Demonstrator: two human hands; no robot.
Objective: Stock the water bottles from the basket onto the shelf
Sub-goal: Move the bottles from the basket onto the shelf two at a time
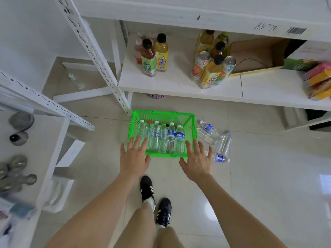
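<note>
Overhead, handwritten "B5712" on shelf

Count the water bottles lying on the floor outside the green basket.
3: two side by side right of the basket, one nearer the right hand.

Tea bottles, cans, cardboard box

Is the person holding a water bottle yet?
No, both the left hand and the right hand are open and empty above the green basket, and the water bottles lie inside it.
</note>
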